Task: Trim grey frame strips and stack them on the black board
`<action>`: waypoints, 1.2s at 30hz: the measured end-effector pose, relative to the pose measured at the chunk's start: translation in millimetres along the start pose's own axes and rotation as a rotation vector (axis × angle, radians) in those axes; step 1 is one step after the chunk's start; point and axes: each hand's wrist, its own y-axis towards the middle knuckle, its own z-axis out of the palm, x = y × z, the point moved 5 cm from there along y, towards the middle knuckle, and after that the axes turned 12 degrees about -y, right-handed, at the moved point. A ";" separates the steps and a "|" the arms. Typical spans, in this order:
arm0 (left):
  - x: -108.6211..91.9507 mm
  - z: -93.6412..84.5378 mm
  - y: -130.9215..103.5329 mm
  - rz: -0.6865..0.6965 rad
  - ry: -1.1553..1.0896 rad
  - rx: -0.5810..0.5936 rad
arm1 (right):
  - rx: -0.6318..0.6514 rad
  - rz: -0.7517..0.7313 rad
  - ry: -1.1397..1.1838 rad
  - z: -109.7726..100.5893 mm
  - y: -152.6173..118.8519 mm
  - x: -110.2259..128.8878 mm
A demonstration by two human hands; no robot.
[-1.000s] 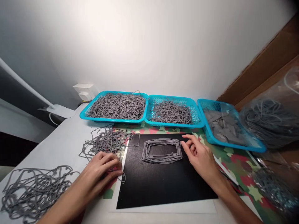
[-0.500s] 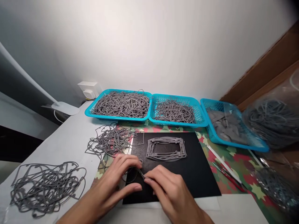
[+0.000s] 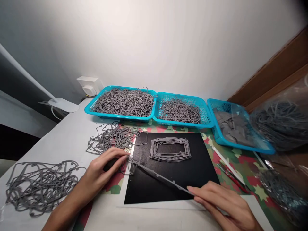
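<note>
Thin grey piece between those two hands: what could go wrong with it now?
The thin grey piece looks drawn out straight between the left hand and right hand, so it might overstretch or spring loose. Loops bunch at the left fingertips, beside the tangled pile, and could snag. It also runs close to the layered frames on the black sheet; a slip might knock them askew.

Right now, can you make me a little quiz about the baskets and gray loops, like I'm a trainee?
1. How many blue baskets are there?
2. True or false: a gray loop is stretched between the left hand and the right hand.
3. What is under the neat rectangular stack?
a) a plate
b) a black sheet
c) a towel

Key: 1 three; 2 true; 3 b
</note>
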 end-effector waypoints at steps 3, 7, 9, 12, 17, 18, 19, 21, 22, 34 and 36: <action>4.2 -6.9 4.2 -0.052 0.053 -0.098 | -0.065 0.055 -0.048 1.5 -10.9 -19.4; 1.9 -11.9 5.2 -0.070 0.127 -0.150 | -0.093 0.062 -0.022 5.1 -24.9 -39.5; -0.3 -16.6 4.0 -0.084 0.178 -0.184 | -0.061 0.097 -0.010 3.6 -31.8 -46.6; -1.4 -25.6 2.2 -0.118 0.261 -0.241 | 0.029 0.181 -0.016 0.1 -40.7 -56.1; -14.7 -30.8 4.5 -0.105 0.419 -0.360 | 0.045 0.279 -0.046 -4.3 -49.0 -71.0; -22.2 -27.2 6.1 -0.069 0.431 -0.371 | 0.038 0.297 -0.044 -4.2 -50.0 -74.0; -31.1 -20.1 8.5 -0.020 0.419 -0.349 | 0.040 0.318 -0.039 -3.4 -50.8 -76.9; -50.2 5.3 14.9 0.093 0.327 -0.186 | 0.066 0.359 -0.024 -0.8 -52.1 -82.6; -59.2 23.0 18.2 0.143 0.270 -0.059 | 0.085 0.382 -0.017 0.7 -52.3 -85.4; -67.7 151.0 42.2 0.406 0.087 0.498 | 0.097 0.291 0.127 -8.9 -25.7 -61.5; -70.1 141.8 41.7 0.328 -0.007 0.518 | 0.080 0.323 0.174 -9.8 -20.9 -64.3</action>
